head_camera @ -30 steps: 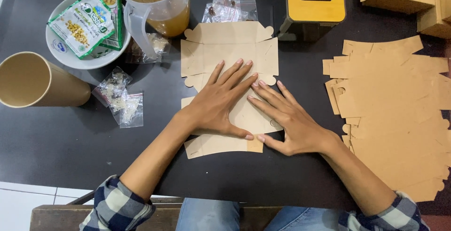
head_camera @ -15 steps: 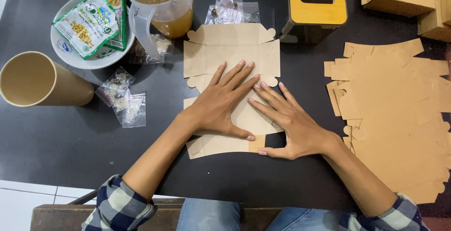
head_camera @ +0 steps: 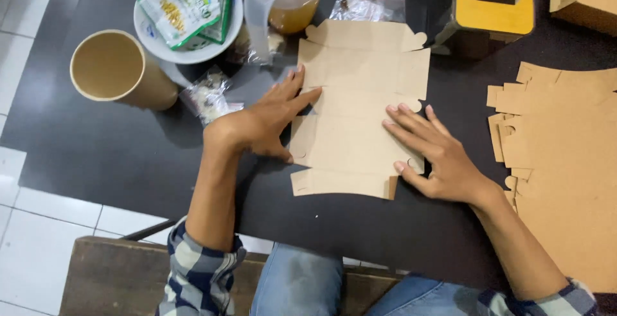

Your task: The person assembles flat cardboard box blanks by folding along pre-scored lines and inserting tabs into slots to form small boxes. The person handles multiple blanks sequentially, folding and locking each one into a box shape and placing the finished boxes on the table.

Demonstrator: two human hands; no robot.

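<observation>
A flat brown die-cut cardboard box blank (head_camera: 360, 97) lies unfolded on the black table (head_camera: 103, 155). My left hand (head_camera: 263, 123) rests flat at the blank's left edge, fingers spread and pointing up and to the right. Flat on the blank's right side lies my right hand (head_camera: 437, 155), fingers pointing up and to the left and the thumb near the lower right corner. Neither hand grips anything.
A stack of brown cardboard blanks (head_camera: 565, 162) lies at the right. At the back stand a paper cup on its side (head_camera: 116, 68), a white bowl with snack packets (head_camera: 186, 14), a jug of brown liquid (head_camera: 283, 1), small plastic bags (head_camera: 209, 97) and a yellow stool (head_camera: 491, 1).
My hands have slid apart from the middle of the blank to its left and right sides, and the blank now lies opened out flat. The camera has shifted right.
</observation>
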